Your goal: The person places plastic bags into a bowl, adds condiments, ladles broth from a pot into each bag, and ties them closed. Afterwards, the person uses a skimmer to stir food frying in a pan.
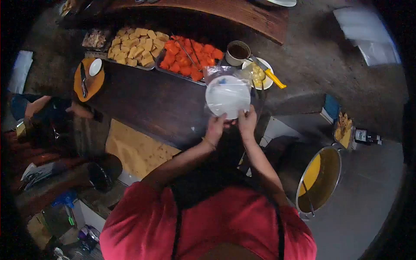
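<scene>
A white round plate [228, 100] with clear plastic over it is held at its near edge by both hands. My left hand [215, 129] pinches the near left side, and my right hand [247, 122] grips the near right side. Beyond the plate stands a tray of orange-red pieces [186, 58] with tongs lying on it. Just right of the plate's far edge, a white dish holds pale yellow food [257, 76], with a yellow-handled knife [275, 79] across its rim.
Left of the orange pieces is a tray of yellow blocks [136, 47]. A cup of dark liquid [238, 51] stands behind. A wooden board [95, 86] holds a knife and small white dish. At right stands a large pot [333, 173]. Another person's arm [39, 106] shows at left.
</scene>
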Action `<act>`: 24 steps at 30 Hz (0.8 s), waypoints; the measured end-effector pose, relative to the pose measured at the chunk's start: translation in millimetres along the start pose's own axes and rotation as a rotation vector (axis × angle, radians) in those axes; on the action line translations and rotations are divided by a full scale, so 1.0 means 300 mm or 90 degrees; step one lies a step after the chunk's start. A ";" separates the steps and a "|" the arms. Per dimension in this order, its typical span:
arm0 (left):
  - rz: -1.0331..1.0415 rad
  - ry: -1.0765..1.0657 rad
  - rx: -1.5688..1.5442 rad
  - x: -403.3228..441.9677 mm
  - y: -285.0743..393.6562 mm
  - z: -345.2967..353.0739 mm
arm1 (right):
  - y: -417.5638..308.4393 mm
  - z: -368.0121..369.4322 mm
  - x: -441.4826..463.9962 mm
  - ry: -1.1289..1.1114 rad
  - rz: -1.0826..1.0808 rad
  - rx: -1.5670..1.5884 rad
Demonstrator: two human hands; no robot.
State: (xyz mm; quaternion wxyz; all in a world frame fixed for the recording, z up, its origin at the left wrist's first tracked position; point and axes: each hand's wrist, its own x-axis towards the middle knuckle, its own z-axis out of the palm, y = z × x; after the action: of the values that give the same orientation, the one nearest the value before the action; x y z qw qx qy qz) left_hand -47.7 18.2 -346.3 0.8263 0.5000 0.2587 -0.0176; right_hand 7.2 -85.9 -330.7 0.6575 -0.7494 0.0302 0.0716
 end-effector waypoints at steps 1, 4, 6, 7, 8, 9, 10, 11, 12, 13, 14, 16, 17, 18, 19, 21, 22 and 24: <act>-0.004 0.053 -0.077 0.016 -0.009 0.007 | 0.003 0.001 -0.014 -0.011 0.004 -0.011; -0.037 0.124 -0.204 0.063 0.031 -0.019 | 0.005 -0.008 -0.002 -0.112 0.042 -0.089; -0.062 0.167 -0.217 0.083 0.071 -0.011 | -0.044 -0.017 -0.001 -0.105 -0.027 -0.287; -0.034 0.179 -0.212 0.088 0.097 0.004 | -0.121 -0.016 -0.007 0.008 -0.153 -0.437; -0.005 0.191 -0.206 0.098 0.115 0.016 | -0.210 -0.008 -0.011 0.126 -0.280 -0.585; 0.006 0.179 -0.170 0.111 0.108 0.015 | -0.232 0.001 -0.005 0.168 -0.364 -0.657; 0.017 0.168 -0.133 0.130 0.090 0.007 | -0.255 0.010 0.001 0.224 -0.445 -0.730; 0.029 0.158 -0.095 0.144 0.078 -0.001 | -0.255 0.023 0.024 0.203 -0.486 -0.728; 0.026 0.131 -0.090 0.148 0.071 0.002 | -0.252 0.036 0.039 0.182 -0.524 -0.725; 0.024 0.104 -0.085 0.152 0.063 0.013 | -0.241 0.052 0.051 0.075 -0.451 -0.696; 0.023 0.078 -0.080 0.163 0.061 0.017 | -0.224 0.071 0.066 -0.030 -0.379 -0.661; 0.001 -0.161 -0.337 0.277 -0.104 -0.103 | -0.207 0.111 0.070 -0.159 -0.318 -0.625; -0.009 -0.179 -0.346 0.301 -0.118 -0.140 | -0.201 0.129 0.045 -0.185 -0.326 -0.628; -0.019 -0.198 -0.355 0.327 -0.131 -0.175 | -0.199 0.142 0.026 -0.205 -0.331 -0.634; -0.024 -0.124 -0.244 0.319 -0.097 -0.174 | -0.204 0.143 0.017 -0.240 -0.333 -0.566; 0.068 -0.162 0.034 0.306 -0.009 -0.153 | -0.230 0.085 0.010 -0.265 -0.317 -0.451; -0.123 -0.133 -0.160 0.248 0.112 -0.048 | -0.270 0.048 0.020 -0.175 -0.420 -0.470; -0.114 -0.268 -0.181 0.373 0.037 -0.092 | -0.354 0.020 0.071 0.045 -0.514 -0.485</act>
State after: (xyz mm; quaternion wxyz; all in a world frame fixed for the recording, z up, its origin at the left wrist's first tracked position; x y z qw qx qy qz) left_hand 41.1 72.4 -397.0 0.9188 0.3397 0.1246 -0.1577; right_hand 42.6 -64.9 -230.3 0.3135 -0.8883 -0.2656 -0.2053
